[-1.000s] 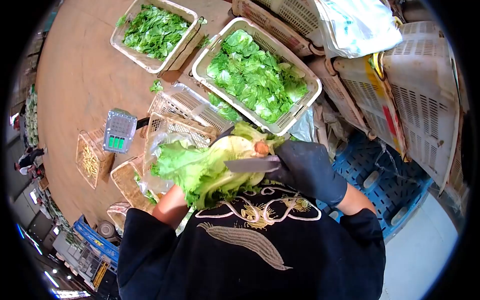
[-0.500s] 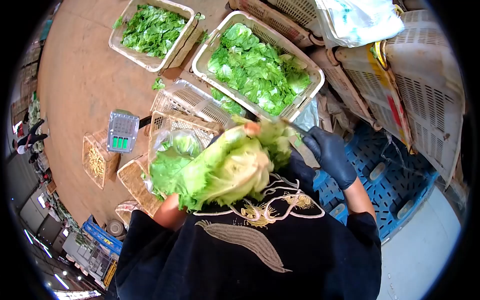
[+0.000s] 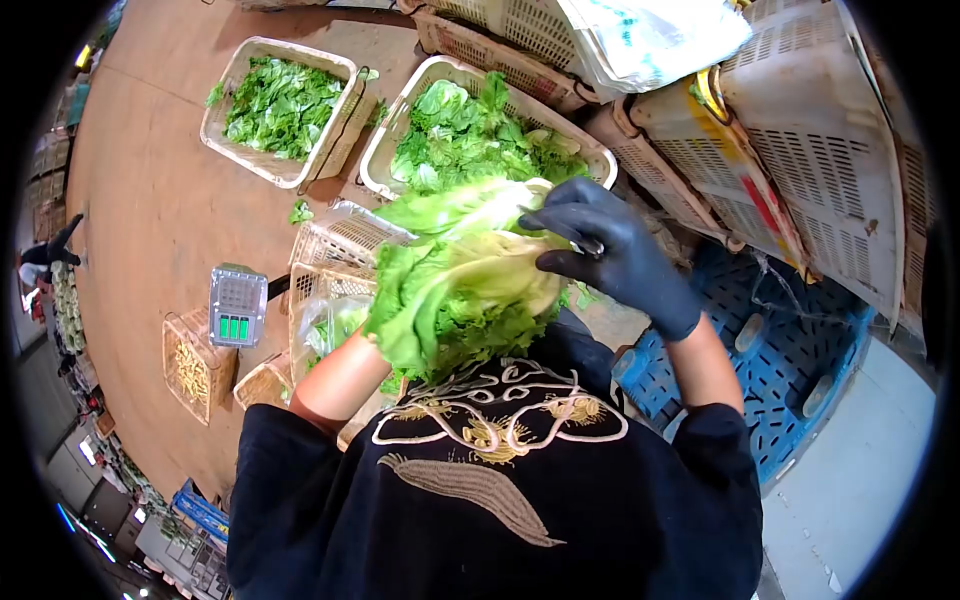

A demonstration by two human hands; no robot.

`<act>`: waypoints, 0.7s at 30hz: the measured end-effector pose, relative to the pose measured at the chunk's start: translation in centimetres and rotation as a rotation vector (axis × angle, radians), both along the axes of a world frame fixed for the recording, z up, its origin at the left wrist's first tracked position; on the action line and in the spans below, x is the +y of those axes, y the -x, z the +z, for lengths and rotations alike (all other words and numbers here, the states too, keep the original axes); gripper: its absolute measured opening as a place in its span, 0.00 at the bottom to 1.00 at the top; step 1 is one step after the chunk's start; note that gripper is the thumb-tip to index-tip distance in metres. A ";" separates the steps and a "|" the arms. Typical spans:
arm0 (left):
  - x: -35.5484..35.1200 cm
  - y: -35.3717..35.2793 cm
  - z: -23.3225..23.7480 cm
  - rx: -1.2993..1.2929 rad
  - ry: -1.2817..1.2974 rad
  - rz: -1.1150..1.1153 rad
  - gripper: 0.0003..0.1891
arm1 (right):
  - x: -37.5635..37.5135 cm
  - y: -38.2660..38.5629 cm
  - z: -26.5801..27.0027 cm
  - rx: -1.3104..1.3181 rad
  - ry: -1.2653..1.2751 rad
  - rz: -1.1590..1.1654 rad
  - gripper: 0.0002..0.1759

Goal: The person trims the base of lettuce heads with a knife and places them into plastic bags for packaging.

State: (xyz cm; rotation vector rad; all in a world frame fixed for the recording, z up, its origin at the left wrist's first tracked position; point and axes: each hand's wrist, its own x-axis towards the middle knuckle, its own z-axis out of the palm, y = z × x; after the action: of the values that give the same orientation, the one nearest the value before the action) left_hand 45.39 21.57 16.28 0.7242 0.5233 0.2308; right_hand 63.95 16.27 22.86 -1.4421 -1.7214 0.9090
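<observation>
A head of leafy green lettuce (image 3: 470,280) with pale inner leaves is held up in front of my chest. My left forearm (image 3: 345,375) reaches under it from the left; the lettuce hides that hand's fingers, and its weight rests there. My right hand (image 3: 615,245), in a black glove, is closed at the pale base end, thumb and fingertips on a lettuce leaf (image 3: 500,205). A small metallic glint (image 3: 596,248) shows between the gloved fingers; what it belongs to is mostly hidden.
Two cream crates of loose leaves, one left (image 3: 350,95) and one nearer (image 3: 375,160), stand ahead. A scale display (image 3: 238,305) and a basket (image 3: 200,400) are at left. Stacked crates (image 3: 820,140), plastic bags (image 3: 660,45) and a blue pallet (image 3: 700,370) stand at right.
The lettuce has turned and risen away from my chest. My right hand has moved left and up onto its base end; the dark blade seen by that hand before no longer shows clearly.
</observation>
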 end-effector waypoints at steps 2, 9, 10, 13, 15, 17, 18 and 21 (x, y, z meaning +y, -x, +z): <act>-0.7 0.4 -0.3 0.027 -0.377 -0.072 0.19 | 0.9 -0.5 -0.2 0.064 -0.004 0.179 0.11; -0.7 1.8 -1.5 -0.079 0.604 0.132 0.27 | 1.0 0.4 -1.9 0.606 0.071 -0.089 0.11; -1.3 2.3 -3.5 -0.106 0.518 0.090 0.31 | 0.8 0.3 0.4 0.726 0.395 -0.333 0.11; -1.7 1.2 -7.7 -0.655 0.436 0.076 0.26 | 0.4 -2.1 -3.0 0.436 0.228 -0.426 0.14; -0.6 1.3 -2.4 -0.654 0.826 0.137 0.24 | -2.0 -2.6 -4.2 0.466 0.274 -0.538 0.17; -1.1 1.9 -4.7 -0.387 0.494 0.193 0.23 | -4.3 -2.1 -5.4 0.695 0.338 -0.535 0.22; -1.3 2.2 -5.8 -0.236 0.341 0.198 0.23 | -5.2 -1.7 -6.2 0.889 0.460 -0.480 0.25; -2.9 0.3 -11.0 -0.182 -0.232 0.183 0.24 | -4.4 1.4 -12.1 1.380 0.498 -0.970 0.26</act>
State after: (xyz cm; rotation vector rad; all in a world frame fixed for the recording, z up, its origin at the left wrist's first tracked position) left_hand 45.13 18.64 5.23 0.8718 0.3922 0.5305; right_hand 62.57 11.92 10.72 -1.1397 0.2310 1.2617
